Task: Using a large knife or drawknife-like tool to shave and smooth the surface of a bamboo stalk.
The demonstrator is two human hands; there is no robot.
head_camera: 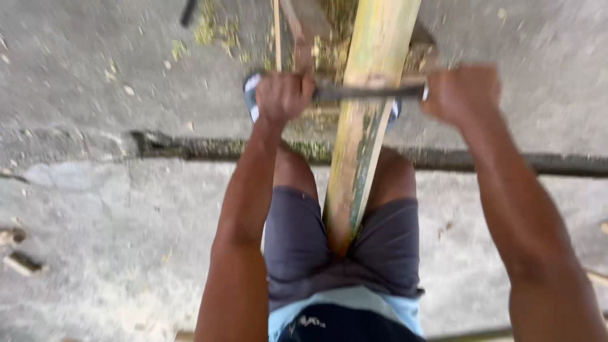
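Green-yellow bamboo pole, thick and round, runs from the top of the head view down between the person's thighs, its lower end pressed against the dark grey shorts; the skin is patchy, green streaks on one side, pale yellow-tan where it looks scraped, a darker node ring near the blade. A dark metal blade, long and flat, lies straight across the pole, touching it. Left hand is a closed fist wrapped on the blade's left end; whatever handle is there is hidden inside the fist. Right hand is also fisted, clamped on the right end, with a small pale bit showing just beside the knuckles. Both arms are stretched forward, motion blur on them. Under the left hand, a blue-and-white sandal shows partly; a second one peeks out just right of the pole, mostly hidden. Light blue shirt hem sits at the bottom over a dark band. The ground is rough grey concrete, mottled, with a dark mossy crack running across it left to right. Green-yellow shavings lie scattered near the top, beside a thin wooden strip. Small wood scraps lie at the left edge, well apart from the hands.
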